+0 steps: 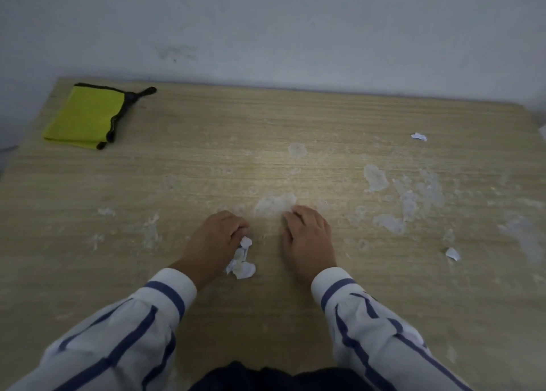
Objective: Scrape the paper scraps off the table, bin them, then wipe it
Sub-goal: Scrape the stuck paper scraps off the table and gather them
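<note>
The stuck paper patch point(273, 206) lies just beyond the right hand point(307, 237), whose bent fingertips touch its near edge, gripping or not I cannot tell, while the left hand point(214, 237) clutches loose paper scraps point(242, 262).

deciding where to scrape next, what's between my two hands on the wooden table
In the head view, a cluster of loose white paper scraps lies beside the left hand; mostly bare wooden table runs to the right hand.
</note>
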`<state>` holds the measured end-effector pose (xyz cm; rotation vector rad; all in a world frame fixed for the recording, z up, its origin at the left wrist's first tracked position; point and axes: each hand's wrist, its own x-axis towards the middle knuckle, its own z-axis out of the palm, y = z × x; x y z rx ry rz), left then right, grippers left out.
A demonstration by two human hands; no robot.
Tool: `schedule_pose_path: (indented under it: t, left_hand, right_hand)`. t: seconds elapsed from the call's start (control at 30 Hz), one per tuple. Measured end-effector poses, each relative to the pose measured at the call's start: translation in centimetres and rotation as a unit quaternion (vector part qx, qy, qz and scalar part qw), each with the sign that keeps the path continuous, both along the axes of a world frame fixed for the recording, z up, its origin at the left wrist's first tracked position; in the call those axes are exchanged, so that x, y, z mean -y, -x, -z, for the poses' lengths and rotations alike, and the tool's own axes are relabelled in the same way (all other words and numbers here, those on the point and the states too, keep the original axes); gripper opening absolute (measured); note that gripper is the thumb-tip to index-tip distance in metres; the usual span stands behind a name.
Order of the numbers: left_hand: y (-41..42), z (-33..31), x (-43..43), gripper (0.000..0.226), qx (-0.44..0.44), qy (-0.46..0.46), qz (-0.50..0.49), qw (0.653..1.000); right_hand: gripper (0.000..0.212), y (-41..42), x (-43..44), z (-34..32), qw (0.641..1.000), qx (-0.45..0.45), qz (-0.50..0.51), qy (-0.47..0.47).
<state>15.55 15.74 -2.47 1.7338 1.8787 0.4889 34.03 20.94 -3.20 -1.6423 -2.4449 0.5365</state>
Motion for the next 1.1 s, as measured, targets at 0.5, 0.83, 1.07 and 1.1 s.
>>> schedule_pose_path:
  t: [0.5, 0.83, 1.07, 1.1]
  left_hand:
    - [-0.4, -0.2, 4.2, 0.037, -0.015, -0.054, 0.047, 0.997]
    - [-1.0, -0.3, 4.3, 0.032, -0.100, -0.122, 0.046, 0.986]
    - [-0.2, 0.7, 4.2, 0.076, -0.039, -0.024, -0.047, 0.998]
    - [0.0, 0.8, 4.1, 0.077, -0.048, -0.032, -0.048, 0.997]
  right_hand:
    - [0.042, 0.5, 4.0, -1.3, 0.995, 0.029, -0.078, 0.050]
    - [0.039, 3.8, 4.9, -1.1, 0.991, 0.003, -0.119, 0.056]
    - [0.074, 4.0, 3.8, -1.5, 0.992, -0.001, -0.110, 0.062]
    - [0.075, 4.0, 3.4, -1.6, 0.993, -0.003, -0.105, 0.061]
